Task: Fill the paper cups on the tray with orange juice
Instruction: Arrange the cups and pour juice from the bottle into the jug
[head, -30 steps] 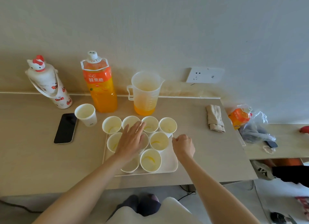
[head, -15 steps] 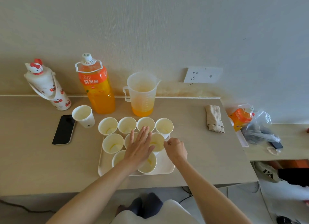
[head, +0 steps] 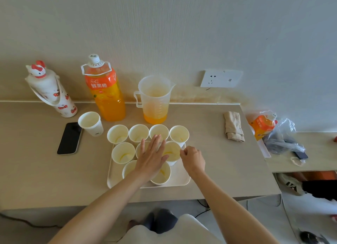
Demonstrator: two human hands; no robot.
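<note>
On the pale table [head: 36,170], a white tray [head: 182,182] sat near the front edge, carrying paper cups [head: 117,134] packed rim to rim in three rows, four at the back, three in the middle and two in front. Several showed only a thin pool of orange juice at the bottom. The left hand [head: 152,158] lay flat above the middle of the group, fingers straight and slightly fanned, holding nothing; whether it touched the rims could not be told. The right hand [head: 193,159] was at the tray's right side with its fingers curled in, its fingertips just at the rim of the right-hand middle cup [head: 173,152]; whether they pinched that rim could not be told. Behind the tray stood a clear measuring jug [head: 155,99] with a shallow layer of juice, and left of it a capped orange juice bottle [head: 104,92]. A spare cup [head: 91,123] stood off the tray beside a dark phone [head: 69,138].
</note>
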